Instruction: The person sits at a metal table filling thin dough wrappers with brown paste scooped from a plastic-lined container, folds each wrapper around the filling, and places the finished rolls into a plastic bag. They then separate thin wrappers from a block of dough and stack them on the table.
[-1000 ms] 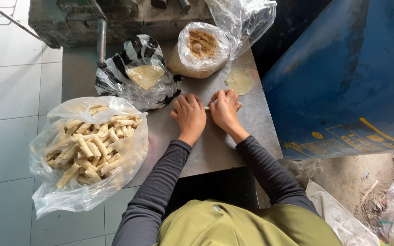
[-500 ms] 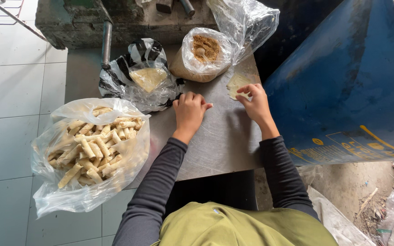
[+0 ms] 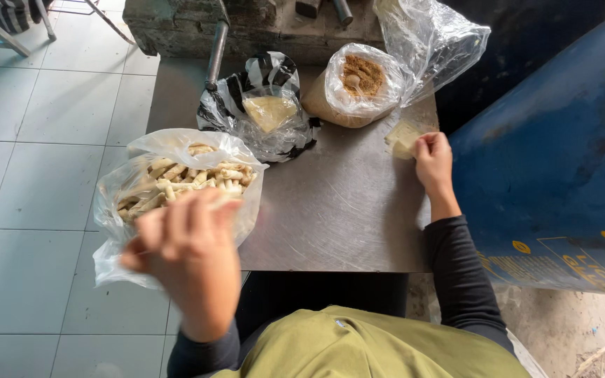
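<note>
I see left hand (image 3: pixel 189 257) blurred over bag of pale sticks (image 3: pixel 176 183), grip unclear | right hand (image 3: pixel 433 159) fingers pinching pale wrapper sheets (image 3: pixel 403 137) on steel table (image 3: pixel 330 210)

Your right hand (image 3: pixel 433 159) rests at the far right edge of the steel table (image 3: pixel 337 217), its fingers (image 3: pixel 421 145) touching a pale flat square of dough (image 3: pixel 402 136). Your left hand (image 3: pixel 189 252) is raised and blurred above the near left, over a clear bag of pale stick-shaped pieces (image 3: pixel 176 183). Farther off sit a striped bag of yellowish filling (image 3: pixel 269 110) and a clear bag of brown crumbs (image 3: pixel 360 78).
</note>
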`<state>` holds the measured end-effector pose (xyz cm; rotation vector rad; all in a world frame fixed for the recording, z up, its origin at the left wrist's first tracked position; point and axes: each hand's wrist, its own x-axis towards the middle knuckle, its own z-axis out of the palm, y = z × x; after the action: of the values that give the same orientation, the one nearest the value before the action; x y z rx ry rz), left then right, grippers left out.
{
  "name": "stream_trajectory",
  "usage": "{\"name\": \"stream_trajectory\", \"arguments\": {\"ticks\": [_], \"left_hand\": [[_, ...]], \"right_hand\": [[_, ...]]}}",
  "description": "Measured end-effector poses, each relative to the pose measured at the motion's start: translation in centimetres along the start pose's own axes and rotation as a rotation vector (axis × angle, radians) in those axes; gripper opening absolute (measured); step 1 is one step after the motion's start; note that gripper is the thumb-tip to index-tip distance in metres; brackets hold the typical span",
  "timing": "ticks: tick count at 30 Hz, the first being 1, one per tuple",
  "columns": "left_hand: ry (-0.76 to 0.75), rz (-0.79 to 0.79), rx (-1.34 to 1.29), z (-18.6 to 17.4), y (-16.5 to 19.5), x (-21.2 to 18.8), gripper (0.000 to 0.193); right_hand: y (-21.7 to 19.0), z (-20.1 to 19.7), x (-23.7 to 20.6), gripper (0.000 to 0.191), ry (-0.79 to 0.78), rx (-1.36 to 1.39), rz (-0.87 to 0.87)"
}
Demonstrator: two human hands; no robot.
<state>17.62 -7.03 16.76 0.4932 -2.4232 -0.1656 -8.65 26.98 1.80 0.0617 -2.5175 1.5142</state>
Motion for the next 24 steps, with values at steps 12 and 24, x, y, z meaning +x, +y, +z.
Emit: {"name": "stream_trajectory", "arguments": {"ticks": [12, 24], "left_hand": [[-0.016, 0.106, -0.127, 1.6, 1.3, 1.0, 0.032], [-0.562, 0.188, -0.594, 19.5, 8.4, -2.6, 0.029]], "right_hand": [[-3.6, 2.6, -6.1, 0.01, -0.004, -0.326, -0.587], [-6.6, 2.7, -8.9, 0.021, -0.138, -0.325, -0.333]]}}
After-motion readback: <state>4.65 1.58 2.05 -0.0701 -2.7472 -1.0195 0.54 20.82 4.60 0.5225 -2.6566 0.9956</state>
